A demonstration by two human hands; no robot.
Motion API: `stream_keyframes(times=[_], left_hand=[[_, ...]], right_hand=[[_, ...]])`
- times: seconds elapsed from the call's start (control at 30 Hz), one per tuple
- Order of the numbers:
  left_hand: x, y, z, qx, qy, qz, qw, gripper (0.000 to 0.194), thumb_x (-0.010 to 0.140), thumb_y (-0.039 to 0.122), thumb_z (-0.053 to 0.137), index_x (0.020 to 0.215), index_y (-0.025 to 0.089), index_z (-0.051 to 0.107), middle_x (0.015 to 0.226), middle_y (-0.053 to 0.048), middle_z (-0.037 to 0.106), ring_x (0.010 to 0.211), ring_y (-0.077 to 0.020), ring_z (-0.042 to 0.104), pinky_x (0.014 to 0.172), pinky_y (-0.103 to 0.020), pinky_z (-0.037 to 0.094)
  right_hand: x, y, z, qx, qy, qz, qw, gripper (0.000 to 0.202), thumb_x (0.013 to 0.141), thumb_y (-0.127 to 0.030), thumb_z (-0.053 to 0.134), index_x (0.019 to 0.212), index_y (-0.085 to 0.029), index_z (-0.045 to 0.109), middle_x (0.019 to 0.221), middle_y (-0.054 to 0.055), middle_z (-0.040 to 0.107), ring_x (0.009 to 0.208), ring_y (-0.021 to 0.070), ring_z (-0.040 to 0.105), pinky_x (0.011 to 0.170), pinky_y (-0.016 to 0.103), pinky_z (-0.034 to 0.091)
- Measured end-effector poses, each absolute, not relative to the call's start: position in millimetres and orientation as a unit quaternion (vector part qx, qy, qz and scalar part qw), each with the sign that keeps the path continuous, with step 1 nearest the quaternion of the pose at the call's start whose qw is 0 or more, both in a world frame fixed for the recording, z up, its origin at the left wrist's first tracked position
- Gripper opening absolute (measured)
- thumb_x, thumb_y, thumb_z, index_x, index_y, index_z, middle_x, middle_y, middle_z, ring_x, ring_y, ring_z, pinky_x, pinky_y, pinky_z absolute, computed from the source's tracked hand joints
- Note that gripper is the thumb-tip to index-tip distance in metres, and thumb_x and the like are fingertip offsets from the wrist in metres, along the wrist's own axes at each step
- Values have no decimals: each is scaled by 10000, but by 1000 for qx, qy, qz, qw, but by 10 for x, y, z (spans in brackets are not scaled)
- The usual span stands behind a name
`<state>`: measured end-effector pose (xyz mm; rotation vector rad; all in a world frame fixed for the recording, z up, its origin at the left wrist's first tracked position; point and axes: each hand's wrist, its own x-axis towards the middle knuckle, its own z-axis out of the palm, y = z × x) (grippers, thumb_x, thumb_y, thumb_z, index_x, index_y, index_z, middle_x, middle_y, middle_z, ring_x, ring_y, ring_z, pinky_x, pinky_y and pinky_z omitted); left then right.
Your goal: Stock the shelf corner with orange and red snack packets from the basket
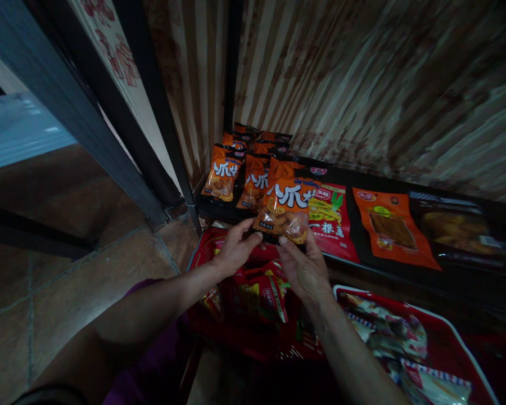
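Note:
Between my two hands is an orange and black snack bag (287,202) with large white lettering, tilted toward me over the front edge of a dark shelf (388,264). My left hand (238,247) pinches its lower left corner. My right hand (303,264) grips the lower right, thumb on the front. Behind it and to the left, several matching orange snack bags (223,171) stand upright in rows. Just right of the held bag, a red snack bag (331,219) lies on the shelf, partly covered by it.
Farther right lie an orange packet (394,228) and a dark clear-windowed packet (459,230). Below my hands, a red basket (194,264) holds red snack bags (265,292). A second red basket (459,323) contains silvery packets (388,326). Metal posts (152,107) rise at left, beside tiled floor (80,304).

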<state>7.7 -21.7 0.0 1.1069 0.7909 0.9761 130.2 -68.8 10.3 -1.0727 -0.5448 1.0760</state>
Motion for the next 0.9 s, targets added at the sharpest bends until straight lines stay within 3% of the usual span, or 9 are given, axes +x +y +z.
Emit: stream_keyframes(times=[0.27, 0.6, 0.9], left_hand=[[85, -232, -87, 496, 358, 417, 672, 455, 743, 186, 570, 1192, 115, 540, 1082, -98, 658, 724, -120, 596, 631, -242, 516], [103, -202, -178, 497, 396, 431, 641, 507, 768, 140, 530, 1270, 164, 459, 987, -57, 654, 657, -88, 583, 615, -219, 509], [60, -125, -278, 510, 422, 459, 592, 531, 791, 145, 527, 1311, 178, 423, 957, -46, 654, 758, -121, 610, 684, -255, 520]], right_hand=[[1286, -697, 40, -513, -228, 462, 686, 633, 561, -233, 814, 1151, -300, 595, 1068, -17, 689, 1048, 180, 614, 1008, 378, 437], [1355, -645, -65, -538, -243, 460, 663, 547, 582, -251, 807, 1098, -296, 628, 1106, -21, 680, 1041, 177, 615, 1022, 387, 414], [1343, -517, -178, -535, -278, 432, 670, 567, 575, -266, 816, 1106, -270, 617, 1128, -9, 674, 1090, 198, 597, 1062, 435, 369]])
